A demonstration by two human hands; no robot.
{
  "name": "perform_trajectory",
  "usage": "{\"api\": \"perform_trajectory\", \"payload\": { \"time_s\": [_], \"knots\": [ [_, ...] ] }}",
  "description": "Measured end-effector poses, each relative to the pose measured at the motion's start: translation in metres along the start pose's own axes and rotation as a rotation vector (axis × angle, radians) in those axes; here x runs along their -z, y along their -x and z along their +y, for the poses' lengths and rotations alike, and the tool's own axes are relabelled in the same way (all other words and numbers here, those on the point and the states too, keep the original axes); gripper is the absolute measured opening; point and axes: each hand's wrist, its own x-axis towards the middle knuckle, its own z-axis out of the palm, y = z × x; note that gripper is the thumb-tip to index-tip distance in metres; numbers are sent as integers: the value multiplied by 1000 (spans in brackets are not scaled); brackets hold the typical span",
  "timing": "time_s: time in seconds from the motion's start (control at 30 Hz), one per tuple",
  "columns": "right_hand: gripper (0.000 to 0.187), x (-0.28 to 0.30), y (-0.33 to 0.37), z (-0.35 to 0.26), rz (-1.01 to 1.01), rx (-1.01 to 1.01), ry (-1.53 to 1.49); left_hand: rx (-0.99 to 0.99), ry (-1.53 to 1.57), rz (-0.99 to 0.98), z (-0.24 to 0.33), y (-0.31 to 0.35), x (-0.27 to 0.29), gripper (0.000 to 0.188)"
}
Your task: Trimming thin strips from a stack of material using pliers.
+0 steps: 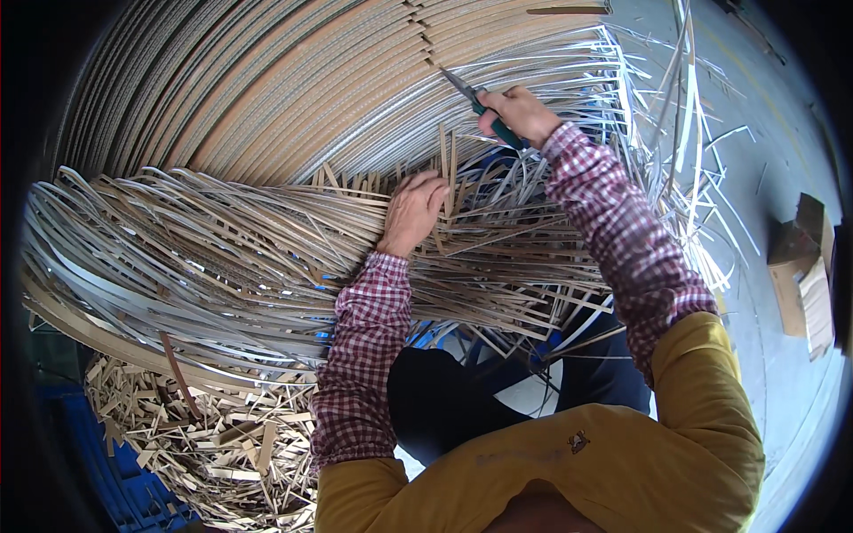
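Caution: loose strips (267,226) could snag snips (458,85).
Right hand (526,117) grips the snips, tip at the stack (293,89); a slip could gouge it. Left hand (414,210) curls over the strips; whether its fingers pinch any cannot be told.

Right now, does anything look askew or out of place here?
Mildly: toward the upper right, pale strips splay in many directions over the grey floor, looking untidy beside the evenly stacked cardboard. Whether that is unintended, I cannot tell.
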Motion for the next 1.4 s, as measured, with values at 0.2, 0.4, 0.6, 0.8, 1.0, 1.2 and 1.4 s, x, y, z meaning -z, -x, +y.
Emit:
{"api": "perform_trajectory", "payload": {
  "time_s": [0.2,0.4,0.6,0.8,1.0,1.2,1.4],
  "knots": [
    [58,-31,86,65,-84,133,31,-295,-21,453,35,-2,21,33],
    [44,19,96,49,-360,117,74,30,120,-119,8,-5,-7,32],
    [47,27,3,3,-151,-11,-129,14,79,-106,7,-6,-14,37],
    [45,9,-20,-28,-137,-184,-83,14,89,-53,2,-1,-11,36],
    [53,-14,-16,-7,-2,24,-15,-50,169,183,16,-7,-9,28],
    [43,-30,112,90,-389,-4,-71,-403,-94,603,40,-12,19,31],
    [47,24,56,17,-222,-68,263,77,75,-26,-5,-4,-8,29]
  ]
}}
